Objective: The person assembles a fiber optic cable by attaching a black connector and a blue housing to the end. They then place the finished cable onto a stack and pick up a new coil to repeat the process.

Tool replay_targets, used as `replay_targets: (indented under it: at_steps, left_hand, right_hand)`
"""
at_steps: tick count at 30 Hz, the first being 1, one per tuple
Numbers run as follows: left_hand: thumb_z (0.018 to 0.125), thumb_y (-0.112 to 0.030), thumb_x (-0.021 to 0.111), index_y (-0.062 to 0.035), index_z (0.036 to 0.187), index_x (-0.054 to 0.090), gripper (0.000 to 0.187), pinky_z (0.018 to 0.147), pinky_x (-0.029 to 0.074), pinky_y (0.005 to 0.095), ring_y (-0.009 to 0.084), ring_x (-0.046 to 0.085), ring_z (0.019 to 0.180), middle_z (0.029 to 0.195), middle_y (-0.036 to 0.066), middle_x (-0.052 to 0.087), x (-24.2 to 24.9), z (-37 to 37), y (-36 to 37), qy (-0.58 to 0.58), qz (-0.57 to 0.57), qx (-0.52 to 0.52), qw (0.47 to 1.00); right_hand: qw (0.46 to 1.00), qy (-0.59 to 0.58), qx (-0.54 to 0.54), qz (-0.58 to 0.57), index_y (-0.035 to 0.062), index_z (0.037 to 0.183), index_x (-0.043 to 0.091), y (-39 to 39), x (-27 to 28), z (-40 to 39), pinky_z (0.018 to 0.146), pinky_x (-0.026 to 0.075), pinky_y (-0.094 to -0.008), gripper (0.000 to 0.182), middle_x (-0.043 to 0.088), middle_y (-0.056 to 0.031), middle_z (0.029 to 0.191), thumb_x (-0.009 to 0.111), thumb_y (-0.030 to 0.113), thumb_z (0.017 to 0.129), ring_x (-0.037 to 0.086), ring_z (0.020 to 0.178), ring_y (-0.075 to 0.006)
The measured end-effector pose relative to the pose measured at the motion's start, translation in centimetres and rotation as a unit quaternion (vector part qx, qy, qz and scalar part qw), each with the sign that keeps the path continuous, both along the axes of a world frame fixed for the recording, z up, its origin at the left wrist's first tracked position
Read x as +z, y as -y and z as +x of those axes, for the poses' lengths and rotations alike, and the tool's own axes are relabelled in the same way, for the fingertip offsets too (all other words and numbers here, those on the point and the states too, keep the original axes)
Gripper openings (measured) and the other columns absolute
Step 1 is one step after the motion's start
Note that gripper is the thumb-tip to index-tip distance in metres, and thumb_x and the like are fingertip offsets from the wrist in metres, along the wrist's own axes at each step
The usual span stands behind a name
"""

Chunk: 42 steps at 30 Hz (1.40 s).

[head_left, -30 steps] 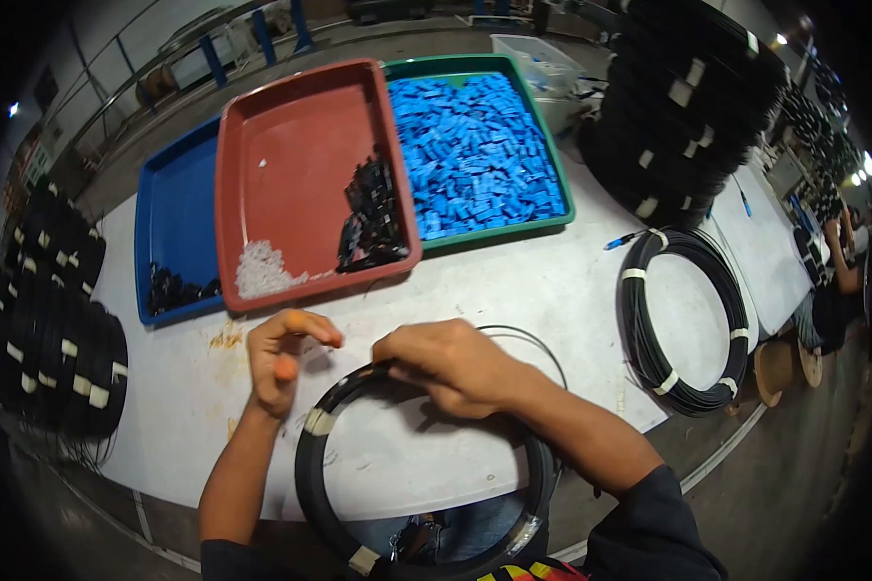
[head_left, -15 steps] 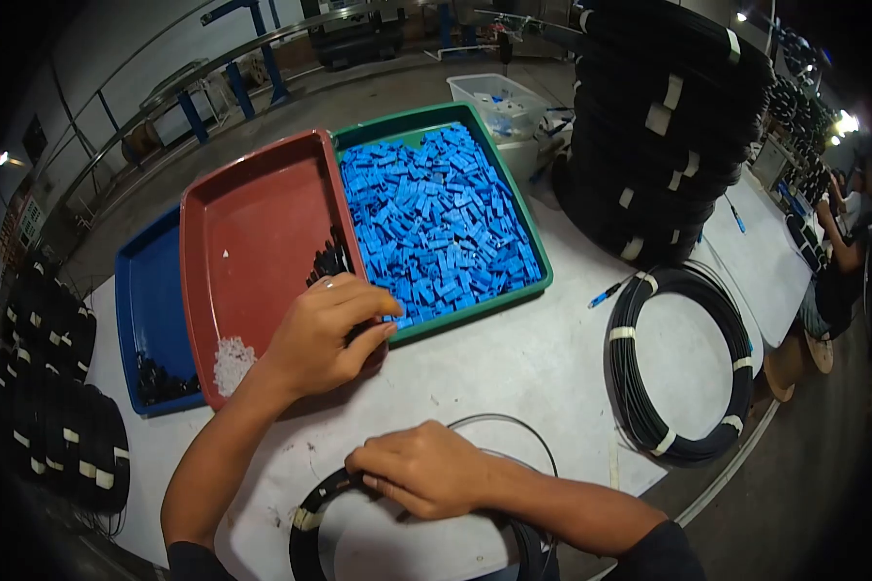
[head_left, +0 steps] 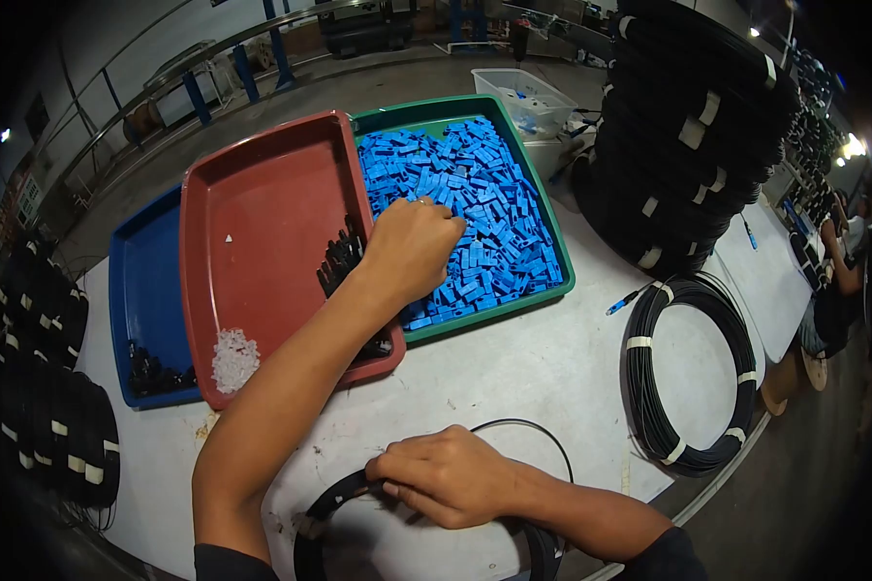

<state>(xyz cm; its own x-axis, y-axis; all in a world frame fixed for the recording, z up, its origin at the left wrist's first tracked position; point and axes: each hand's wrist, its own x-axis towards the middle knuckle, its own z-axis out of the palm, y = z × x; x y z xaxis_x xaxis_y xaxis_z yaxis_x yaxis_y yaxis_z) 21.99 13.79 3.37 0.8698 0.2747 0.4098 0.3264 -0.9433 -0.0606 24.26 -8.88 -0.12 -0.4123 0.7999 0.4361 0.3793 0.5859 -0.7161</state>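
Observation:
My left hand (head_left: 414, 246) is over the green tray (head_left: 564, 254), above the heap of blue connector pieces (head_left: 499, 228). Its fingers curl down and inward; their tips and anything between them are hidden. Near the front edge of the table, my right hand (head_left: 451, 474) is wrapped around the upper part of a black cable coil (head_left: 331, 500). One loose cable end (head_left: 543, 429) arcs beyond this hand. Black pieces (head_left: 341, 254) and small clear pieces (head_left: 234, 360) lie in the red tray (head_left: 262, 127), left of the green one.
A blue tray (head_left: 145, 252) stands at the left. To the right, another cable coil (head_left: 639, 387) with a blue-tipped end lies below a tall stack of black coils (head_left: 693, 126). A clear bin (head_left: 543, 111) stands behind. People are at the far right.
My left hand has moved right and away from me, from the red tray's near corner to over the blue pieces. My right hand stays on the coil. The view has shifted slightly.

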Motion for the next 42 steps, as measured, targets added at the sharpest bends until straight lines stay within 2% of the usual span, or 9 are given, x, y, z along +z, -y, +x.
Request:
replay_targets:
  at_steps: [7, 10, 13, 17, 19, 22, 30, 33, 42]
  left_hand:
    - [0.095, -0.007, 0.065, -0.0035, 0.119, 0.070, 0.024, 0.086, 0.053, 0.0412, 0.0298, 0.067, 0.093, 0.101, 0.014, 0.066, 2.1, -5.2, 2.5, 0.142, -0.179, -0.072, 0.971]
    - [0.099, -0.011, 0.064, -0.0044, 0.117, 0.071, 0.020, 0.082, 0.050, 0.0311, 0.0141, 0.060, 0.091, 0.105, 0.004, 0.058, 2.5, -9.8, 5.6, 0.154, -0.487, -0.099, 0.854]
    - [0.100, -0.012, 0.065, -0.0034, 0.113, 0.069, 0.017, 0.083, 0.049, 0.0282, 0.0128, 0.060, 0.091, 0.105, 0.004, 0.058, 1.6, -14.4, 8.3, 0.164, -0.453, -0.098, 0.871]
    - [0.100, -0.012, 0.065, -0.0046, 0.114, 0.062, 0.016, 0.092, 0.052, 0.0299, 0.0149, 0.065, 0.097, 0.112, 0.008, 0.062, -1.7, -19.9, 10.8, 0.251, -0.610, -0.081, 0.747]
    - [0.100, -0.011, 0.066, -0.0045, 0.113, 0.059, 0.017, 0.091, 0.053, 0.0310, 0.0155, 0.066, 0.098, 0.109, 0.009, 0.064, -2.6, -21.8, 12.2, 0.269, -0.604, -0.068, 0.747]
    - [0.095, -0.009, 0.072, -0.0018, 0.110, 0.059, 0.021, 0.085, 0.054, 0.0308, 0.0156, 0.067, 0.091, 0.098, 0.007, 0.067, -3.4, -23.0, 13.9, 0.335, -0.654, -0.060, 0.676]
    - [0.085, 0.004, 0.081, -0.0027, 0.099, 0.059, 0.026, 0.083, 0.053, 0.0265, 0.0116, 0.062, 0.091, 0.100, 0.007, 0.063, -4.0, -22.3, 15.7, 0.350, -0.671, -0.082, 0.649]
    - [0.085, 0.006, 0.079, -0.0024, 0.099, 0.059, 0.026, 0.083, 0.053, 0.0258, 0.0115, 0.062, 0.092, 0.099, 0.008, 0.063, -4.3, -21.6, 16.3, 0.371, -0.607, -0.066, 0.700]
    - [0.086, 0.004, 0.080, 0.0007, 0.102, 0.062, 0.024, 0.084, 0.057, 0.0267, 0.0106, 0.066, 0.090, 0.100, 0.008, 0.067, -5.3, -21.0, 16.5, 0.399, -0.584, -0.073, 0.703]
  right_hand:
    - [0.999, 0.011, -0.007, -0.032, 0.0027, 0.107, 0.065, 0.2, 0.7, 0.2, 0.070, 0.054, -0.0422, 0.016, 0.067, -0.0148, 0.087, 0.062, 0.011, 0.094, 0.068, 0.080, -0.0353]
    - [1.000, -0.007, -0.020, -0.010, 0.0036, 0.106, 0.063, 0.2, 0.5, 0.0, 0.072, 0.053, -0.0461, 0.016, 0.067, -0.0169, 0.091, 0.062, 0.012, 0.092, 0.067, 0.083, -0.0392]
    - [0.999, 0.019, -0.038, 0.003, 0.0036, 0.107, 0.065, 0.4, 1.0, -0.2, 0.071, 0.054, -0.0442, 0.016, 0.068, -0.0168, 0.089, 0.062, 0.010, 0.092, 0.068, 0.079, -0.0373]
    - [0.999, 0.030, -0.038, 0.019, 0.0034, 0.112, 0.065, 0.5, 1.1, -0.5, 0.071, 0.055, -0.0420, 0.022, 0.069, -0.0166, 0.093, 0.064, 0.005, 0.090, 0.069, 0.079, -0.0364]
    - [0.998, 0.004, -0.058, 0.034, 0.0035, 0.116, 0.064, 0.5, 1.0, -0.9, 0.073, 0.056, -0.0419, 0.028, 0.070, -0.0163, 0.096, 0.065, 0.002, 0.088, 0.070, 0.080, -0.0361]
    - [0.998, 0.030, -0.050, 0.034, 0.0049, 0.120, 0.064, 0.6, 1.4, -0.9, 0.073, 0.055, -0.0415, 0.032, 0.069, -0.0156, 0.097, 0.065, -0.001, 0.088, 0.070, 0.082, -0.0347]
    - [0.997, 0.049, -0.052, 0.014, 0.0073, 0.119, 0.066, 0.6, 1.4, -0.7, 0.069, 0.053, -0.0405, 0.033, 0.065, -0.0131, 0.086, 0.063, -0.005, 0.088, 0.068, 0.077, -0.0322]
    - [0.997, 0.050, -0.046, 0.026, 0.0074, 0.120, 0.066, 0.5, 1.2, -0.7, 0.068, 0.052, -0.0410, 0.036, 0.064, -0.0132, 0.085, 0.064, -0.005, 0.087, 0.067, 0.075, -0.0321]
    - [0.994, 0.098, -0.036, 0.021, 0.0092, 0.125, 0.064, 0.7, 1.6, -0.5, 0.065, 0.052, -0.0420, 0.047, 0.064, -0.0118, 0.083, 0.063, -0.006, 0.080, 0.067, 0.073, -0.0322]
